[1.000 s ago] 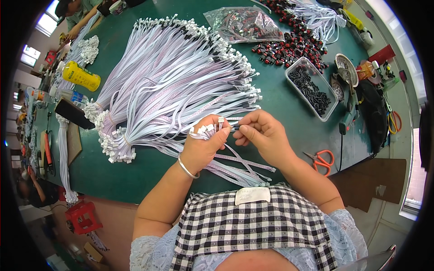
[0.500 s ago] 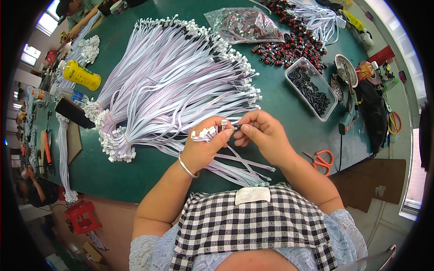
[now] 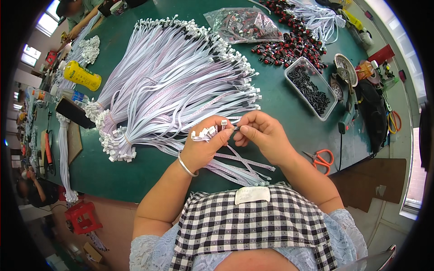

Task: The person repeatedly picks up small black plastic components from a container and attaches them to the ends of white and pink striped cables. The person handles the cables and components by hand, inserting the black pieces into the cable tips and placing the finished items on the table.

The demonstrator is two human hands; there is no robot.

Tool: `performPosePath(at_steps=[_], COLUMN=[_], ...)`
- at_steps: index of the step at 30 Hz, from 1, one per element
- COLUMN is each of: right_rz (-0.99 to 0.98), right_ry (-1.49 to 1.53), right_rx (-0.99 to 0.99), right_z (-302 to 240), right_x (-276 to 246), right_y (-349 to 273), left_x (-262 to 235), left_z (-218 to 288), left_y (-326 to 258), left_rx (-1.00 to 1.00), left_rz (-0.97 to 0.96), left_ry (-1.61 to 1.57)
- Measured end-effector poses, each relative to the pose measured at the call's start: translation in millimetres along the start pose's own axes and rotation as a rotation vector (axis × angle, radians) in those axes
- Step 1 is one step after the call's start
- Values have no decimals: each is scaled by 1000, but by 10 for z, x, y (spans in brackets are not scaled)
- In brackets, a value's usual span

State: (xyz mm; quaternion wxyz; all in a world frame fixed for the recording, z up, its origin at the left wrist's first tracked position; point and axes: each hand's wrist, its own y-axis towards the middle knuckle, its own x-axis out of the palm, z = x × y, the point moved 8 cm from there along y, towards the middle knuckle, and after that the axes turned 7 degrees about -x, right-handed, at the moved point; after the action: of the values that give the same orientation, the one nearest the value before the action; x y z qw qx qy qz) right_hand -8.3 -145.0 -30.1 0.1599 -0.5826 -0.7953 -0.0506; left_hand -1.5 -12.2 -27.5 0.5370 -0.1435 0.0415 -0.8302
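While you sat at the green table (image 3: 280, 104):
Left hand (image 3: 205, 147): your fingers closed around a bunch of white connectors (image 3: 204, 133).
Right hand (image 3: 262, 135): your fingertips pinched one connector end (image 3: 224, 123), touching the left thumb.
Cable pile (image 3: 172, 81): lay just beyond both hands.

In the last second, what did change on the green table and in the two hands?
Almost nothing. The left hand still holds a row of white connectors, and the right hand keeps pinching at one connector; the fingers shifted only slightly. The ribbon cable pile, clear tray and orange scissors stayed put.
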Motion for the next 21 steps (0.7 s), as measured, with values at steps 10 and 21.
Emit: performPosePath(at_steps=[10, 21], right_rz=[56, 42], right_ry=[-409, -157], right_rx=[-168, 14], right_z=[-78, -41], right_x=[-55, -119], right_y=[8, 4], left_x=[27, -34], left_z=[86, 103], left_y=[-6, -16], left_rx=[104, -14], left_rz=[21, 37], left_ry=[255, 262])
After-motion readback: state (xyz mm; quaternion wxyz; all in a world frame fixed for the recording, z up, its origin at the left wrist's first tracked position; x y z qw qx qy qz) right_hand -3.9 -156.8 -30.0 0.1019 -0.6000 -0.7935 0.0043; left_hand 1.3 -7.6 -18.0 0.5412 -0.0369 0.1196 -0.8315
